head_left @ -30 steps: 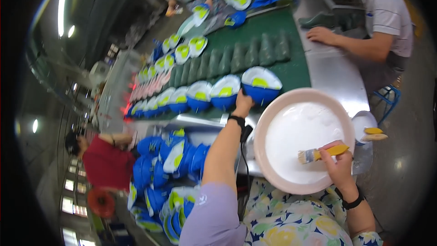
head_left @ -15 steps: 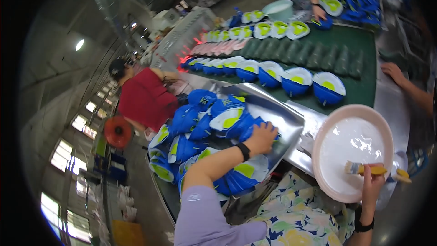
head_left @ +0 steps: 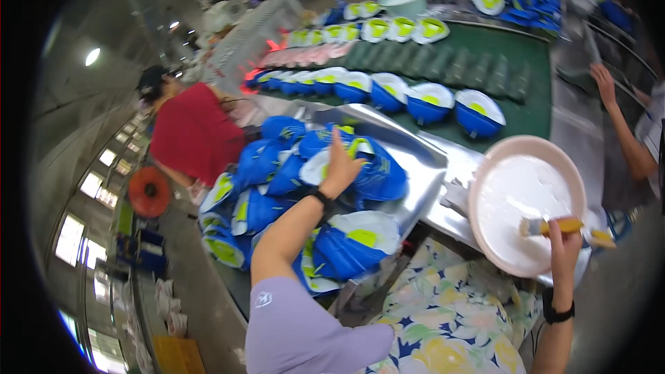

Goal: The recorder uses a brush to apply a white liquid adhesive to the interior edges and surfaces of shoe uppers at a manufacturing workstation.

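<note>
My left hand is over a heap of blue shoe uppers with white and lime-yellow linings. Its thumb and fingers are at the collar of one blue shoe upper, which they appear to grip; part of the contact is hidden. My right hand holds a paintbrush by its yellow handle. The pale bristles point left, above the white liquid in a round pink basin. A black band is on each of my wrists.
The heap lies in a metal tray. Beyond it, a green conveyor belt carries rows of uppers, dark foot-shaped pieces and pink ones. A person in red is at the left; other people's arms show at the right and far side. A second brush lies beside the basin.
My left hand has moved back and left across the heap, and the shoe upper beside it now stands more upright. The brush remains over the basin. The whole view has shifted slightly.
</note>
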`<act>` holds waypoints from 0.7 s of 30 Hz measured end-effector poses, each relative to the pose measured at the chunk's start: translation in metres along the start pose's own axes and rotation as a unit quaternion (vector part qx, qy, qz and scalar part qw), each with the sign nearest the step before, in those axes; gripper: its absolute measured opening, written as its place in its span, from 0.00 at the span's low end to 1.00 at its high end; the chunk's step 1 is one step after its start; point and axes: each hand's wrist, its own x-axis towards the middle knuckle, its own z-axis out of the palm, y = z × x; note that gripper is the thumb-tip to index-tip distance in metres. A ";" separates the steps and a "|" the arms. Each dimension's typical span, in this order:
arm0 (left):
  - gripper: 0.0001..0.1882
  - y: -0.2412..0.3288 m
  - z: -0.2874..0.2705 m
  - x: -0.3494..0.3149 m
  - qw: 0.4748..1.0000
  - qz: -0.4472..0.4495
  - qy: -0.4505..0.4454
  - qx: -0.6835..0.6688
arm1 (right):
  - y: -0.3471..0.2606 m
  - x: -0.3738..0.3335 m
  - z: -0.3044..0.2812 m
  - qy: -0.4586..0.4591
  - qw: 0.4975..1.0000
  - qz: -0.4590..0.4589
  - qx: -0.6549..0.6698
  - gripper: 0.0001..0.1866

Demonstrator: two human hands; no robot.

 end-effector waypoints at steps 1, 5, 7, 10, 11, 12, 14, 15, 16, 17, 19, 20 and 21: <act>0.64 0.027 -0.018 0.003 0.999 0.042 -0.014 -0.008 | -0.004 0.003 -0.002 -0.008 1.000 -0.002 -0.018 0.07; 0.35 0.091 -0.045 0.029 0.868 0.445 -0.115 0.187 | -0.026 0.015 -0.011 -0.006 0.998 0.025 -0.064 0.09; 0.28 0.074 -0.040 0.021 0.833 0.435 -0.271 0.208 | -0.043 0.025 -0.001 -0.044 0.994 -0.002 -0.101 0.11; 0.11 0.079 -0.038 0.015 0.808 0.379 -0.404 0.199 | -0.051 0.038 0.026 -0.078 0.985 -0.050 -0.147 0.15; 0.14 0.078 -0.040 0.015 0.823 0.360 -0.398 0.184 | -0.050 0.041 0.039 -0.093 0.982 -0.076 -0.144 0.16; 0.17 0.080 -0.038 0.017 0.840 0.359 -0.371 0.168 | -0.038 0.045 0.049 -0.120 0.977 -0.064 -0.164 0.18; 0.21 0.095 -0.037 0.012 0.852 0.337 -0.362 0.171 | -0.051 0.037 0.070 -0.180 0.964 -0.079 -0.179 0.19; 0.22 0.110 -0.037 0.011 0.847 0.327 -0.376 0.188 | -0.048 0.034 0.074 -0.220 0.953 -0.080 -0.192 0.16; 0.24 0.099 -0.033 0.005 0.827 0.400 -0.359 0.163 | -0.058 0.028 0.077 -0.265 0.926 -0.092 -0.253 0.15; 0.25 0.093 -0.027 -0.001 0.805 0.417 -0.374 0.195 | -0.066 0.025 0.077 -0.309 0.892 -0.104 -0.313 0.14; 0.24 0.089 -0.020 0.002 0.796 0.439 -0.380 0.170 | -0.060 0.024 0.061 -0.310 0.876 -0.129 -0.346 0.12; 0.24 0.097 -0.024 0.007 0.796 0.437 -0.382 0.173 | -0.058 0.025 0.057 -0.317 0.857 -0.150 -0.378 0.11; 0.22 0.104 -0.029 0.018 0.862 0.415 -0.278 0.093 | -0.058 0.027 0.049 -0.292 0.871 -0.158 -0.362 0.11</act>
